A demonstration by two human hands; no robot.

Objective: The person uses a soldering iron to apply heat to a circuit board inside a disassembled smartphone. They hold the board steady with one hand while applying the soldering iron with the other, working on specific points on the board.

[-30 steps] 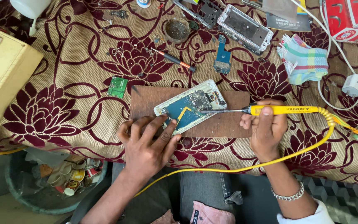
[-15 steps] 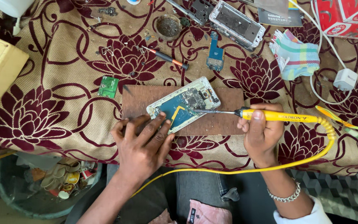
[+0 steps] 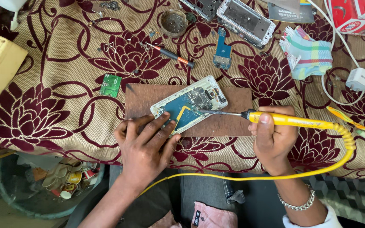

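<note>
Two hands at work: left hand (image 3: 145, 145), fingers spread flat, steadies the phone (image 3: 189, 104) on a board (image 3: 233, 109); right hand (image 3: 273, 139) grips a soldering iron (image 3: 292, 121), tip on the phone.

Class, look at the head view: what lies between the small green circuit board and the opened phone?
Between the green circuit board and the opened phone, the head view shows only flowered cloth and the brown wooden board.

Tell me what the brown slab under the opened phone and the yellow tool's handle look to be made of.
The brown slab looks like wood or hardboard: flat, matt, faintly streaked, with scuffed patches. The yellow tool's handle, held in the right hand, looks like smooth moulded plastic with a slight sheen; its thin tip is grey and seems metal. The left hand steadies the opened phone.
</note>
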